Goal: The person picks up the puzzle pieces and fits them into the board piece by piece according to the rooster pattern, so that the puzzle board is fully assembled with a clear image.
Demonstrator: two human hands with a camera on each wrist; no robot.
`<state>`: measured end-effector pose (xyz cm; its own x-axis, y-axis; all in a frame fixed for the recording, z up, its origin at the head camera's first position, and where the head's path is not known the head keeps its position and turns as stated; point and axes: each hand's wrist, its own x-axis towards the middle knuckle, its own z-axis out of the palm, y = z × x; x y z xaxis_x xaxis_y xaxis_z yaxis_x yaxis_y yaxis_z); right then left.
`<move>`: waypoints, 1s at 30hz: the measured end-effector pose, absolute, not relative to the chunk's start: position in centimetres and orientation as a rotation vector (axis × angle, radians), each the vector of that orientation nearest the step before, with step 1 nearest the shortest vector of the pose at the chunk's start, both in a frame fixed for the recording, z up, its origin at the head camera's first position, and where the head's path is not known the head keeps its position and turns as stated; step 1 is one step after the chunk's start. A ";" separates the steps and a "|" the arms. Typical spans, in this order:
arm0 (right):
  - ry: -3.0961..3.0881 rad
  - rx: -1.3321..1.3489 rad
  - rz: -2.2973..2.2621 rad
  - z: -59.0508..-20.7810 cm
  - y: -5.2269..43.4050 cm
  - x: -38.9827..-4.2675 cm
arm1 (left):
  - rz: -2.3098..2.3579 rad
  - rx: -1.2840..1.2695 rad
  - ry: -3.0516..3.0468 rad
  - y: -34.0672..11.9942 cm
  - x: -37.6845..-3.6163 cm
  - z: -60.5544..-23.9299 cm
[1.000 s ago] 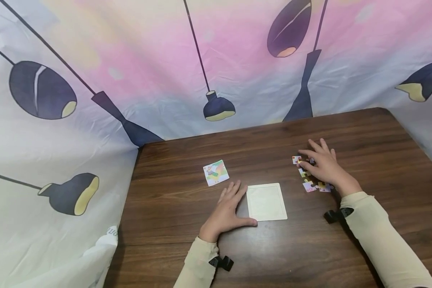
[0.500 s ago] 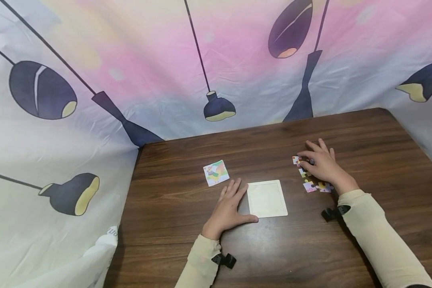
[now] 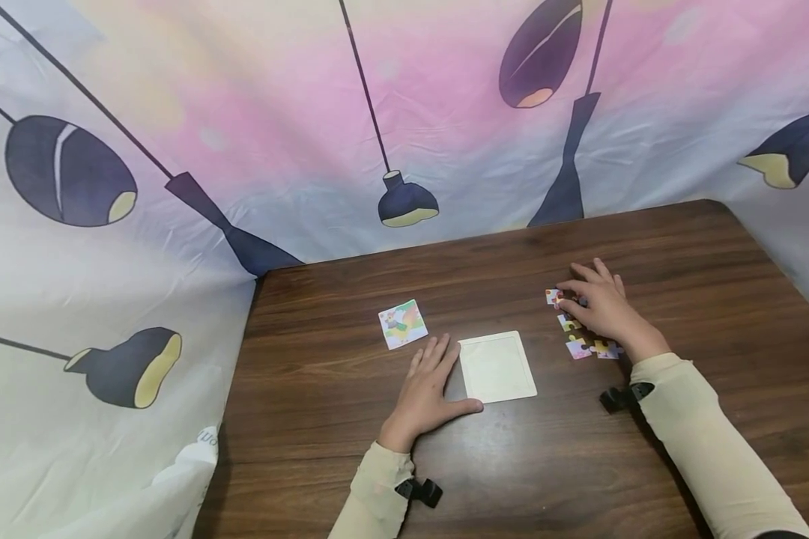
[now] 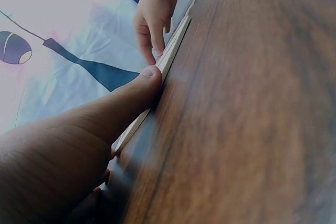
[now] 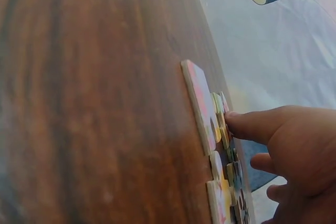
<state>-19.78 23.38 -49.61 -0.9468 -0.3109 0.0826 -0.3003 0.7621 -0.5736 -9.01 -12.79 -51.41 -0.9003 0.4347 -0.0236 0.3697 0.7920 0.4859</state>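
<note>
A pale square puzzle tray with a thin rim line lies flat on the table. My left hand rests at its left side, fingers straight, thumb at the near left corner and index finger by the far left corner. In the left wrist view the thumb touches the tray's edge. Several jigsaw pieces lie together on the right. Over them, my right hand pinches a jigsaw piece between thumb and index finger; the hand partly hides the pieces. In the right wrist view the thumb touches a piece.
A small square picture card lies beyond the left hand. The brown wooden table meets a printed cloth at its back and left. Black wrist cameras sit on both sleeves.
The tray has shifted slightly away from me and turned a little with the left hand beside it. My right thumb and index finger have drawn closer on a piece.
</note>
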 end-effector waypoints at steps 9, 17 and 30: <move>2.923 -0.534 -0.904 -49.4 23.0 -19.8 | 0.725 0.650 2.855 -12.8 -8.8 -51.5; 2.945 -0.596 -0.915 -49.3 22.3 -19.3 | 0.733 0.666 2.868 -12.9 -8.8 -51.4; 2.996 -0.689 -0.981 -48.7 20.2 -17.0 | 0.733 0.669 2.860 -13.0 -8.6 -51.2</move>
